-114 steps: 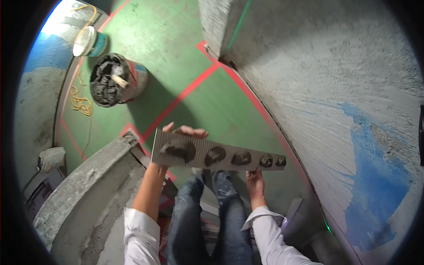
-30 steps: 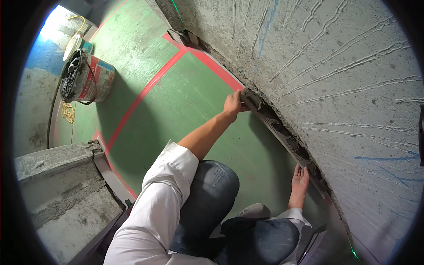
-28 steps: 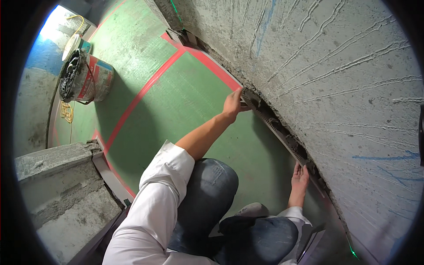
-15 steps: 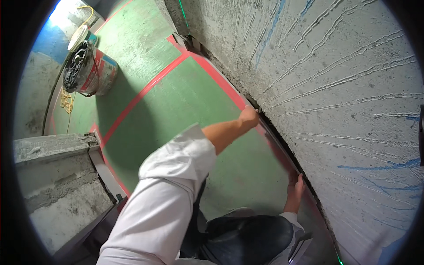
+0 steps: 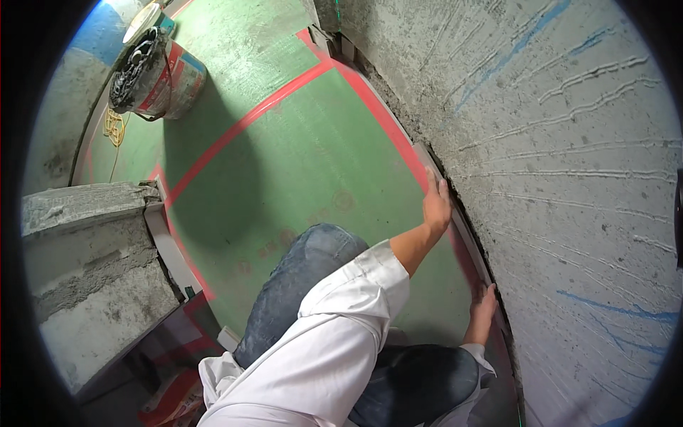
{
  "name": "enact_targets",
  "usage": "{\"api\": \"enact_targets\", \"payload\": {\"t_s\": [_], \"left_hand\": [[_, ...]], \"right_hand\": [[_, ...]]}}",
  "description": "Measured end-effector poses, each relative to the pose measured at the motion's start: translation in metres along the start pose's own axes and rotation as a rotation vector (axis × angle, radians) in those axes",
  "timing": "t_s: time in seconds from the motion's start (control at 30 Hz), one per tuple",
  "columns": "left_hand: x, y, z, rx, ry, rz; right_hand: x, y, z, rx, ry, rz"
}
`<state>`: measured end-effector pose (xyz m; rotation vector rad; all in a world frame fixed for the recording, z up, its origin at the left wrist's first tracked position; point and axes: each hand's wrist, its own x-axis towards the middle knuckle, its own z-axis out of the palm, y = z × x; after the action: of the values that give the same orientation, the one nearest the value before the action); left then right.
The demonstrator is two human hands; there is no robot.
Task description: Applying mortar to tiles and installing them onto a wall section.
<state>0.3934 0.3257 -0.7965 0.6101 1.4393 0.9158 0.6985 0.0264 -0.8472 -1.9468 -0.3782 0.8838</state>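
Observation:
A long, narrow grey skirting strip (image 5: 467, 237) stands on edge at the foot of the rough wall, on my right. My left hand (image 5: 437, 208) lies against its far part, fingers stretched along its face and top. Nearer to me, my right hand (image 5: 482, 313) touches the same strip with its fingers pointing up and apart. A dark gap shows between the strip's top edge and the wall (image 5: 562, 213). Red tape (image 5: 380, 114) runs along the edge of the green floor covering (image 5: 306, 149) beside it.
A mortar-smeared bucket (image 5: 171, 82) stands at the far left, a lidded tub (image 5: 146, 25) behind it and a yellow cord (image 5: 114, 128) near it. Concrete steps (image 5: 92, 249) rise on the left, with a red and white bag (image 5: 174, 398) below. My knee (image 5: 306, 263) is over the floor.
My left hand has gone from a closed grip on the strip to lying along it with straightened fingers. My right hand stays on the strip. The view has shifted and my knee has come in.

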Motion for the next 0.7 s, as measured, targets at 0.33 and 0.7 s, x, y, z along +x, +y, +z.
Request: {"api": "enact_targets", "payload": {"t_s": [0.33, 0.7], "left_hand": [[0.017, -0.024, 0.002, -0.004, 0.162, 0.006], [0.001, -0.038, 0.018, -0.092, -0.021, -0.140]], "right_hand": [[-0.016, -0.016, 0.055, 0.440, 0.097, 0.303], [-0.038, -0.020, 0.021, -0.668, -0.063, -0.016]]}}
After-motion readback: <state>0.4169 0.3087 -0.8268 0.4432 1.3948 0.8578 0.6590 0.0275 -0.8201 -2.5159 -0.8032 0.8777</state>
